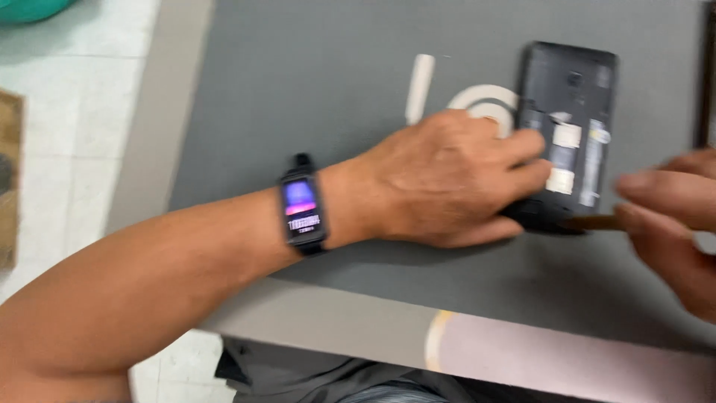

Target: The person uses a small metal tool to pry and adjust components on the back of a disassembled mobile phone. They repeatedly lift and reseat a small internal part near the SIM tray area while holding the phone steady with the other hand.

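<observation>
Your left hand (440, 179) lies flat, fingers pressing the opened phone (567, 138) down on the grey mat (313, 75). Your right hand (671, 224) pinches a thin brown tool (593, 222) touching the phone's lower edge. Beyond the fingers lie a white ring (481, 101) and a white stick (419, 88).

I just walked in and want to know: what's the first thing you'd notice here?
The opened phone, its back cover off, lies on the grey mat near the top right. The left hand presses on its lower edge, a black wristband with a glowing screen on that wrist. From the right, the right hand pokes a thin brown tool at the phone's bottom.
</observation>
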